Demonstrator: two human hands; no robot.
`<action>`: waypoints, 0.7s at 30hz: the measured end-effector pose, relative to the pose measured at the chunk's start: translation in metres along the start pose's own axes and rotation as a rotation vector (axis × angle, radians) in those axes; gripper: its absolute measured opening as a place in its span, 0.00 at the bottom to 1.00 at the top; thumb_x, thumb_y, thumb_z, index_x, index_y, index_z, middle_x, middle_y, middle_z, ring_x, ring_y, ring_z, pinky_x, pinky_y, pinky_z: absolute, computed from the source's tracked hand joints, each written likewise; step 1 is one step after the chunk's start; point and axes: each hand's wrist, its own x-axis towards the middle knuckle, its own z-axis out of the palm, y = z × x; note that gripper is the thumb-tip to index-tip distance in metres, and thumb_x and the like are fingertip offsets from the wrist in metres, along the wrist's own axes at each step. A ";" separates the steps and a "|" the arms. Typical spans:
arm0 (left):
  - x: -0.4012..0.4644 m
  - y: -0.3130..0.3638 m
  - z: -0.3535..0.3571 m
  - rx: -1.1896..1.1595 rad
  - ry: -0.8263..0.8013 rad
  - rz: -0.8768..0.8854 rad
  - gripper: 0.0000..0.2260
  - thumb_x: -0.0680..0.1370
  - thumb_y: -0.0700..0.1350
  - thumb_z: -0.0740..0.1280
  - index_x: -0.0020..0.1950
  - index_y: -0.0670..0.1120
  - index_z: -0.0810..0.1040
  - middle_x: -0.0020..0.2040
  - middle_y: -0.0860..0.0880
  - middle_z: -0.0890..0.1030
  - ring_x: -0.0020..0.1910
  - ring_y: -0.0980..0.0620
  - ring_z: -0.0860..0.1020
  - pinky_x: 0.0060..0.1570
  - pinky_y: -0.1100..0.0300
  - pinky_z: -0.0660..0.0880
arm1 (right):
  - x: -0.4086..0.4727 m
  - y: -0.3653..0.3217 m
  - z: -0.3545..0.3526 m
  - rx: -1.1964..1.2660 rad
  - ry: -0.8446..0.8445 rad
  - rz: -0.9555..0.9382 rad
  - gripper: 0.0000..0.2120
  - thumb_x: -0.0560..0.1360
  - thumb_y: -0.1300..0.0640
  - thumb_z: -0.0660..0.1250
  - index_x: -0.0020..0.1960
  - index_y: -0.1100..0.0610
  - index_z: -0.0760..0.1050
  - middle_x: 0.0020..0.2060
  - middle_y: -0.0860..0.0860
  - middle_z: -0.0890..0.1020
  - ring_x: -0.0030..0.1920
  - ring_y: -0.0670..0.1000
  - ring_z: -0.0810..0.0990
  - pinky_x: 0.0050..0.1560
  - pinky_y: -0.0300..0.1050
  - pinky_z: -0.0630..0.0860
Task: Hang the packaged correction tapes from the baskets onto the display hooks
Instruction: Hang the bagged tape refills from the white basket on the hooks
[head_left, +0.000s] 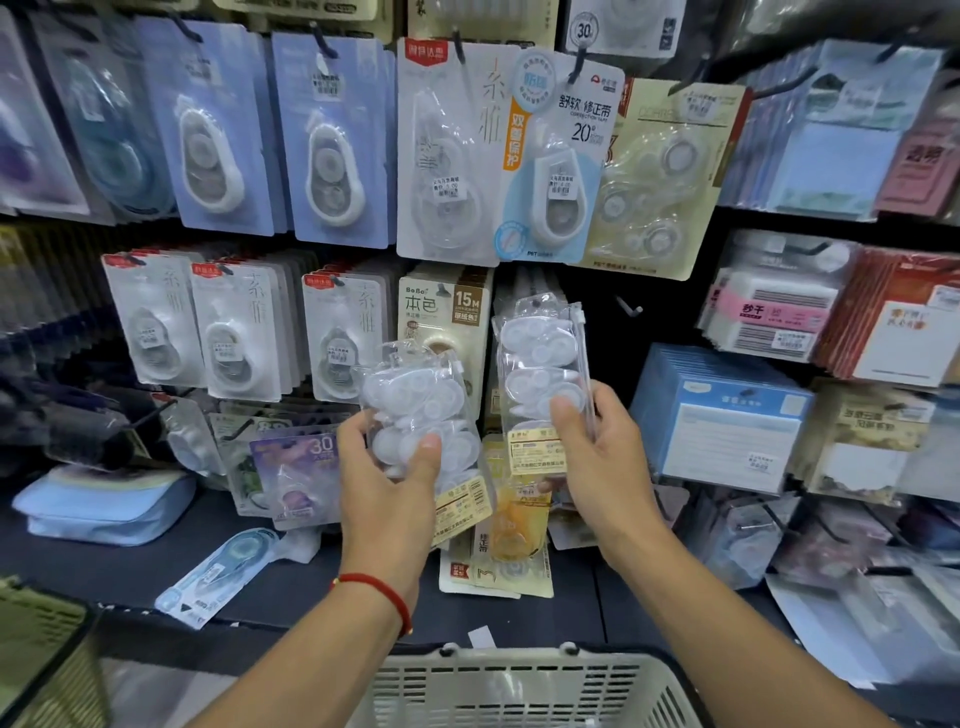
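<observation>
My left hand (387, 486) grips a clear pack of white correction tapes (415, 400), tilted, in front of the lower display rows. My right hand (605, 457) holds a second clear pack of white correction tapes (540, 364) upright, its top hole up near a hook in the middle row. A bare hook (631, 310) sticks out just right of that pack. The white basket (524, 686) sits at the bottom edge below my arms.
Carded correction tapes (332, 140) hang in rows on the black display wall. Sticky-note packs (722, 415) fill the right side. Loose packs (218, 577) lie on the dark shelf (104, 571), beside a blue pouch (104, 504). A green basket (36, 649) sits at bottom left.
</observation>
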 end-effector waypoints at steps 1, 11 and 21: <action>-0.001 0.001 0.000 0.010 0.001 0.011 0.21 0.80 0.46 0.73 0.50 0.73 0.70 0.59 0.51 0.82 0.54 0.49 0.84 0.58 0.40 0.82 | 0.002 0.000 0.000 -0.007 -0.011 -0.002 0.06 0.85 0.47 0.62 0.56 0.39 0.78 0.48 0.52 0.86 0.49 0.60 0.86 0.42 0.61 0.85; 0.003 0.002 -0.003 0.019 0.049 0.078 0.22 0.80 0.47 0.74 0.49 0.76 0.69 0.56 0.57 0.82 0.51 0.56 0.84 0.50 0.54 0.82 | 0.007 0.001 -0.004 0.058 -0.015 0.101 0.15 0.87 0.50 0.59 0.72 0.47 0.73 0.48 0.49 0.89 0.42 0.53 0.89 0.44 0.54 0.86; 0.004 -0.001 0.001 -0.054 -0.021 0.053 0.21 0.74 0.45 0.80 0.57 0.61 0.72 0.57 0.52 0.84 0.51 0.58 0.85 0.51 0.58 0.82 | -0.013 0.007 0.006 -0.318 -0.478 0.112 0.16 0.77 0.37 0.67 0.56 0.46 0.80 0.51 0.45 0.86 0.51 0.48 0.85 0.55 0.53 0.83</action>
